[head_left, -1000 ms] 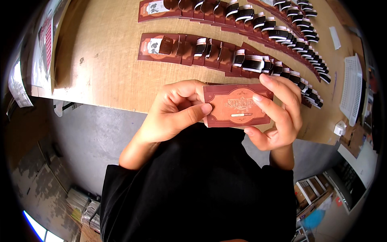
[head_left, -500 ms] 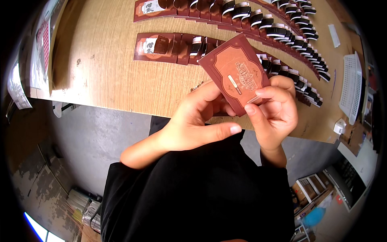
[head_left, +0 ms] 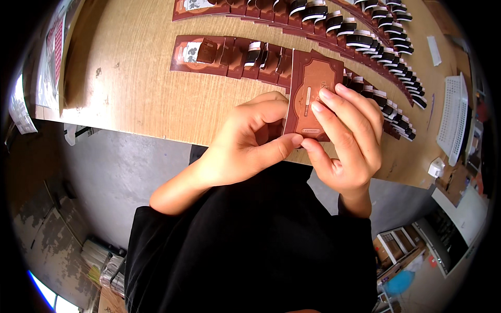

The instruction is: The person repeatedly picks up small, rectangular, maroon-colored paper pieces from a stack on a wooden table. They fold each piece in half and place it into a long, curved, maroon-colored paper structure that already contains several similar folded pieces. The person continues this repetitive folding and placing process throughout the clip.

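Note:
A reddish-brown printed card (head_left: 308, 117) with a lighter orange-brown panel stands tilted in front of me, above the table's near edge. My left hand (head_left: 245, 141) grips its lower left edge, thumb in front and fingers behind, partly hidden by the card. My right hand (head_left: 352, 138) lies against the card's right side. Its fingers are spread over the printed face, and its thumb is near the bottom edge. Just beyond the card, a row of overlapping cards (head_left: 235, 70) of the same colour lies on the table, with black and white pieces standing up from many of them.
Further rows of similar cards (head_left: 360, 41) curve across the wooden table (head_left: 130, 94). At the right are a white plastic basket (head_left: 453, 120), a small white object (head_left: 437, 167) and a white strip (head_left: 433, 50). Clear plastic packaging (head_left: 49, 73) lies at the left.
The card has turned more upright. My left thumb has come onto its lower edge, and my right fingers have opened out from a pinch and spread across its face.

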Demonstrator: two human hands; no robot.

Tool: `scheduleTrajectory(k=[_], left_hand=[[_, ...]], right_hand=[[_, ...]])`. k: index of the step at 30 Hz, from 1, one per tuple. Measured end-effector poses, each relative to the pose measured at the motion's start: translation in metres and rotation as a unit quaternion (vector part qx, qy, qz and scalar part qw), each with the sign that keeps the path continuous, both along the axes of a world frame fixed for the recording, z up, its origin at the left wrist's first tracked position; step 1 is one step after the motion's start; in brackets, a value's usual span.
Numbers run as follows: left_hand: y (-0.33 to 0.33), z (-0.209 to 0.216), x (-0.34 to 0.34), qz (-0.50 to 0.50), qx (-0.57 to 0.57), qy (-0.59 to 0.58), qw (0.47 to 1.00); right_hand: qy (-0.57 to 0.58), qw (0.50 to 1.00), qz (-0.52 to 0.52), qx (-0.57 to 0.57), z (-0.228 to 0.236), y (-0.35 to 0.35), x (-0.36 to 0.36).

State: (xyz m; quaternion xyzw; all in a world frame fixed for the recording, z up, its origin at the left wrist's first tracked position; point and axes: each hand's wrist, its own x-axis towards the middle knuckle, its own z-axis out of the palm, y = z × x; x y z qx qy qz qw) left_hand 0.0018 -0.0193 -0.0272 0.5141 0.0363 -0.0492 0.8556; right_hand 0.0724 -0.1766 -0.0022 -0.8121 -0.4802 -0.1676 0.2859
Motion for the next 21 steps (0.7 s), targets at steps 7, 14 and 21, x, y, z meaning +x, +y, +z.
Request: scheduleTrajectory(k=[7,14,21], left_hand=[[0.013,-0.001,0.002,-0.048,0.214,-0.105,0.97],[0.013,0.001,0.003,-0.021,0.257,-0.19,0.947],[0.015,0.003,0.002,-0.067,0.252,-0.184,0.948]], right_hand=[[0.069,0.997,0.002,0.041,0.001,0.0,-0.003],[0.086,0.993,0.0,0.08,0.004,-0.001,-0.011],[0.109,0.989,0.004,0.097,0.001,-0.003,-0.013]])
